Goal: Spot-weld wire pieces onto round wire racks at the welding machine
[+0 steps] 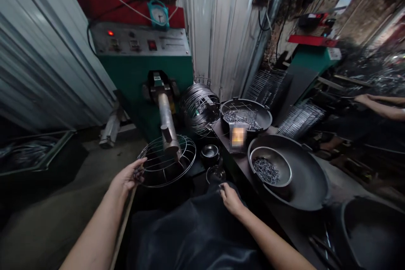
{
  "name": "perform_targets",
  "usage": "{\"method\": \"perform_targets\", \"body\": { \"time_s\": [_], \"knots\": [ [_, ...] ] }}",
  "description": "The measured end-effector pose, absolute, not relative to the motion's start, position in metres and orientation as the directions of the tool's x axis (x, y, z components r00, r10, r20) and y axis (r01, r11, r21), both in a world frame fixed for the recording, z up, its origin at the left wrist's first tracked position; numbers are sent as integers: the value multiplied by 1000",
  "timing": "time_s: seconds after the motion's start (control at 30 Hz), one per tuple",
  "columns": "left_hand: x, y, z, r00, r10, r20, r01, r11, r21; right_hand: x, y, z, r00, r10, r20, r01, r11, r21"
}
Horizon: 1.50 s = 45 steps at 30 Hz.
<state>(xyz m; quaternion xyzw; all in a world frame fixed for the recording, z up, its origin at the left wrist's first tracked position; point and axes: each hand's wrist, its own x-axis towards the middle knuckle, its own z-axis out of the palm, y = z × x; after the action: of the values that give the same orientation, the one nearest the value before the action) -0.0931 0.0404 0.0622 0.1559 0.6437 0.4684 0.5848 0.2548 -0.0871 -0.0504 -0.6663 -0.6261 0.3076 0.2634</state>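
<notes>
A round wire basket [158, 173] sits under the metal arm [166, 120] of a green spot-welding machine [126, 71]. At the basket's left rim, my left hand [126, 179] has its fingers curled round the wire. Some small dark bits show between those fingers, too small to name. My right hand [232, 200] is over the dark apron [196, 232], thumb and fingers pinched together; what they hold, if anything, cannot be made out. Just beyond it lies a small clear dish [216, 174], with a small metal bowl [209, 151] behind.
To the right, a large black pan [311, 177] contains a bowl [288, 164] of short metal pieces. Another pan [265, 116] holds wire parts. Wire rings [199, 105] stand behind the basket. A co-worker's hand [367, 100] shows at far right, near stacked wire racks [300, 120].
</notes>
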Motion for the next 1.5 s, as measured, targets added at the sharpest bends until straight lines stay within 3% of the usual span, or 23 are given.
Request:
{"method": "perform_targets", "body": {
  "time_s": [0.07,0.17,0.4,0.6,0.87,0.97,1.1,1.2,1.3,1.5],
  "knots": [
    [-91,35,63,-239,713,-660,-386,554,738,254,-83,-50,88,992,-85,669,-122,-733],
    [-87,29,65,-292,716,-634,-413,503,759,254,-82,-49,149,985,-88,633,-163,-757],
    [-82,22,66,-410,706,-578,-409,424,808,258,-94,-48,18,999,-35,613,-39,-789],
    [-81,16,64,-439,688,-578,-403,425,811,258,-86,-47,73,986,-148,734,-153,-661],
    [-73,6,76,-484,703,-521,-420,336,843,256,-74,-42,65,990,-122,672,-134,-729],
    [-68,0,81,-546,672,-500,-418,299,858,257,-78,-37,66,982,-180,566,-185,-803],
    [-65,-7,80,-577,660,-480,-413,271,869,247,-83,-12,-49,946,-319,189,-305,-933],
    [-62,-8,75,-574,684,-449,-388,256,885,220,-74,18,-120,982,-143,-84,-154,-984],
    [-56,-8,71,-563,699,-440,-397,238,886,181,-54,43,-130,991,43,-233,12,-972],
    [-54,-7,64,-597,691,-408,-408,177,896,135,-27,32,-181,972,150,21,156,-988]
  ]
}}
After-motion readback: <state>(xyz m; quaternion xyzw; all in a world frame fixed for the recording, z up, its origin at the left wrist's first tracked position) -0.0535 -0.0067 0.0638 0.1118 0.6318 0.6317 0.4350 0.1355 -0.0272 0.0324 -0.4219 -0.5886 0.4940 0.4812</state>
